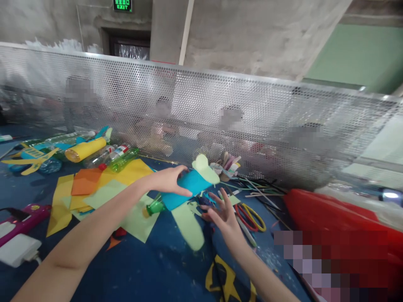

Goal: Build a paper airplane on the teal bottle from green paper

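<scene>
My left hand (pixel 168 180) grips a green plastic bottle wrapped in blue paper (pixel 189 186), with pale green paper wings (pixel 189 224) and a pale green tip (pixel 206 167). The bottle's green neck (pixel 154 206) points toward me. My right hand (pixel 222 212) hovers just right of the bottle, fingers spread, holding nothing, above small blue paper scraps (pixel 206 199) on the blue table (pixel 151 264).
Yellow, orange and pale green paper sheets (pixel 94 188) lie at left. Bottles and a yellow paper-wrapped bottle (pixel 85 150) sit at far left. Red and yellow scissors (pixel 250 217) lie right of my hand. A perforated metal screen (pixel 201 117) walls the table's back; people sit behind. Red fabric (pixel 330 222) at right.
</scene>
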Tool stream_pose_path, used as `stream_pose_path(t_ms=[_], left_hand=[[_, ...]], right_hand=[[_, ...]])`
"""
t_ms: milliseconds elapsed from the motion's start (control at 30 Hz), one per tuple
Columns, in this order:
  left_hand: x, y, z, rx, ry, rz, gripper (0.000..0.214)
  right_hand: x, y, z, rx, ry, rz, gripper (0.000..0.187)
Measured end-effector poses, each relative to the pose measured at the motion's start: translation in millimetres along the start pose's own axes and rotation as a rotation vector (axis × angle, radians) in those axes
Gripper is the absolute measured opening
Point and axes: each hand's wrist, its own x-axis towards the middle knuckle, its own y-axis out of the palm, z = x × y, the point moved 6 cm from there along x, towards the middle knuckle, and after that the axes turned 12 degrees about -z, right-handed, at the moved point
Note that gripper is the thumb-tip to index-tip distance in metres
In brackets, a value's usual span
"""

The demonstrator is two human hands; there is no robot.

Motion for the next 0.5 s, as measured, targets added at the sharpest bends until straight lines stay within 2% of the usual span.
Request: stream_pose_path(t_ms=[67,167,300,400,500], left_hand=[[6,-1.7,11,-0.145,-0.108,-0.049,0.088],[12,-0.2,26,-0.384,-0.251,-0.09,0.083],[15,2.4,37,-0.549,-0.345,-0.165,0.08],[15,6.1,37,-0.59,-0.339,-0.14,0.08],[16,3.2,38,-0.389,-0.282,-0.151,0.082]], right_hand=[[2,-4,-1,-0.064,-0.015,-0.035,0.067],[1,-4,-2,-0.104,-0.013,-0.013,0.056],[-5,1,-1,-0.032,0.072,0.008,0.05],[-8,6,1,-0.056,0.138,0.037,0.049],[-8,9,3,-0.072,0.14,0.043,0.047]])
